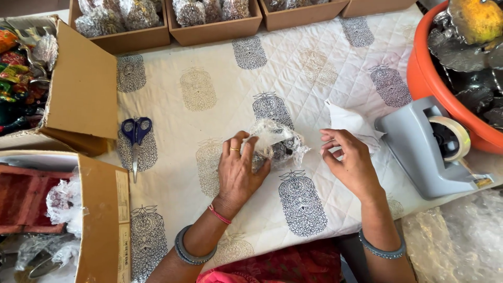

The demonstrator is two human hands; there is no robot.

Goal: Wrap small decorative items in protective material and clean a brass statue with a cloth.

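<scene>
My left hand [238, 170] grips a small dark object wrapped in clear bubble wrap [275, 141], pressing it against the quilted printed cloth [209, 94] that covers the table. My right hand [350, 160] hovers just right of the bundle, fingers curled and apart, holding nothing I can make out. A white sheet of wrap [348, 123] lies just behind my right hand.
A grey tape dispenser [424, 152] stands at the right, an orange tub [427, 78] of wrapped items behind it. Blue-handled scissors [135, 137] lie at the left. Cardboard boxes [84, 89] line the left side and the far edge [215, 23]. Bubble wrap [461, 241] lies at lower right.
</scene>
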